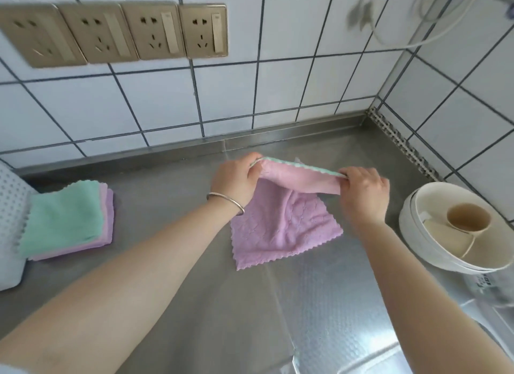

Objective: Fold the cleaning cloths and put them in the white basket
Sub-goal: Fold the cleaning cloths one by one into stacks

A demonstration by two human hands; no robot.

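Plainly, two hands are at work over one pink cleaning cloth [283, 229]; the left hand [236, 178] pinches its far left corner and the right hand [364, 192] pinches its far right corner, both lifting that edge, whose mint underside shows, while the near half lies on the steel counter [172, 206]; one thin metal bangle [226, 202] circles the left wrist. At the left sits one stack of folded cloths [66, 217], a mint one on top with pink and lilac layers beneath, three or four of them, the exact count unclear; its left edge touches the white basket [11, 206], perforated with small holes. At the right stands one white bowl [417, 234] holding two beige cups [467, 217]; printing on the clear plastic below it is too blurred to read. Four brass-coloured wall sockets [116, 31] line the white-tiled wall [306, 89]; pale cables [417, 20] hang in the corner.
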